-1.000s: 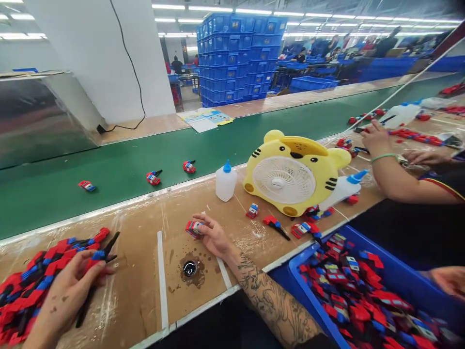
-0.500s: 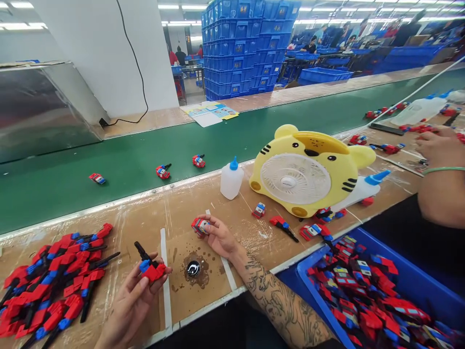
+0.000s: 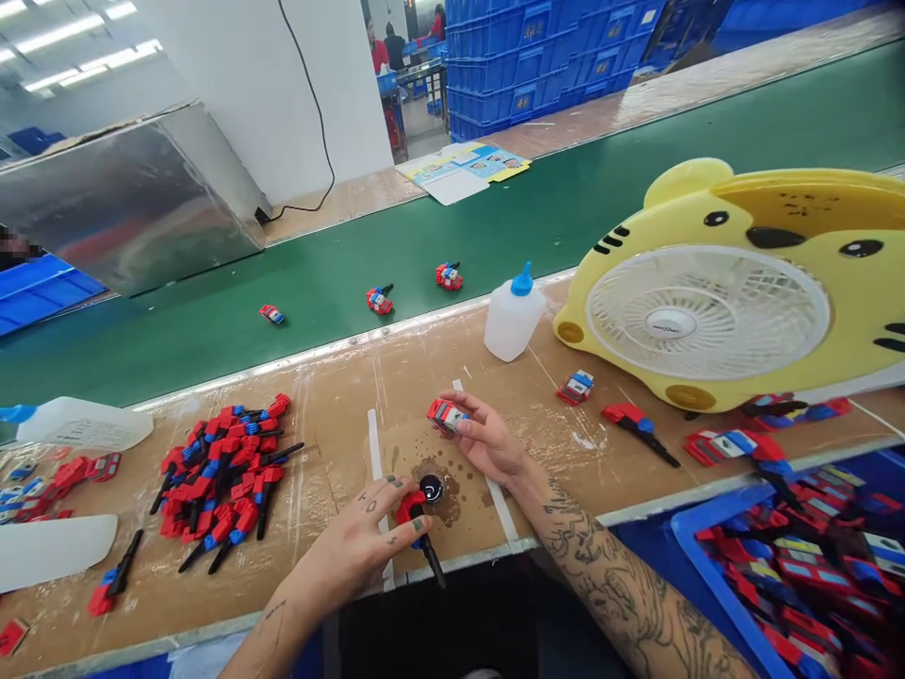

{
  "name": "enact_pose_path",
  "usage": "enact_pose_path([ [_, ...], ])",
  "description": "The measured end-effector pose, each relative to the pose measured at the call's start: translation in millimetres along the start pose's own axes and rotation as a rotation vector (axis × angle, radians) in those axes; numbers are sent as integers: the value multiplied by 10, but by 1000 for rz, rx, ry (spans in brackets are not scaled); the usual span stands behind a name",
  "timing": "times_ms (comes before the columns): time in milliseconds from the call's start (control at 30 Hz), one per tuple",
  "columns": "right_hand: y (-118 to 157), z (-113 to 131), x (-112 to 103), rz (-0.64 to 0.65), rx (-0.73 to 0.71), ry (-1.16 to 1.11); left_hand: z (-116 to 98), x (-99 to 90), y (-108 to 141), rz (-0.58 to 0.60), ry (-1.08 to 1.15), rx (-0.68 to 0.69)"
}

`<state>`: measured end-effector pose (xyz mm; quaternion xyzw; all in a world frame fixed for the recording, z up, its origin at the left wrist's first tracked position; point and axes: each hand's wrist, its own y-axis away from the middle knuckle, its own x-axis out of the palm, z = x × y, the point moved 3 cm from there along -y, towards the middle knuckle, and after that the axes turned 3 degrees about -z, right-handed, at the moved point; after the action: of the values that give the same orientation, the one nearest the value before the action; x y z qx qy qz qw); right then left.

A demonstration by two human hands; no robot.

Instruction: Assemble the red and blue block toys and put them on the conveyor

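Note:
My left hand [image 3: 364,528] is closed on a red toy part [image 3: 408,510] with a black rod that points down toward the table edge. The part is tilted right beside a small black cup [image 3: 431,488] of dark, shiny liquid; whether they touch I cannot tell. Wet spots surround the cup on the brown tabletop. Between the thumb and fingers of my right hand [image 3: 491,443] is a small toy car piece [image 3: 445,416] in red, white and blue, raised above the table behind the cup.
On the left lies a heap of red toy parts [image 3: 226,471]. A white squeeze bottle [image 3: 515,316] and a yellow fan [image 3: 707,292] stand at the back right. A blue bin [image 3: 697,533] of parts is at lower right. Beyond runs a green conveyor belt [image 3: 339,250] carrying three pieces.
My left hand has moved right and turned over, bringing the red part with its rod pointing downward beside the cup. My right hand still holds the car piece. The view has swung left and down.

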<state>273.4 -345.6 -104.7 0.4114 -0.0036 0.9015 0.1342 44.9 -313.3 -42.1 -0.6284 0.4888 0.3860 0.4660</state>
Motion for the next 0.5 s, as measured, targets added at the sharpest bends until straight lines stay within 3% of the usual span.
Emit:
enact_pose_path([
  [333, 45, 19, -12, 8, -29, 29, -41, -81, -213, 118, -39, 12],
  [500, 192, 77, 44, 51, -6, 47, 34, -136, -177, -71, 293, -166],
])
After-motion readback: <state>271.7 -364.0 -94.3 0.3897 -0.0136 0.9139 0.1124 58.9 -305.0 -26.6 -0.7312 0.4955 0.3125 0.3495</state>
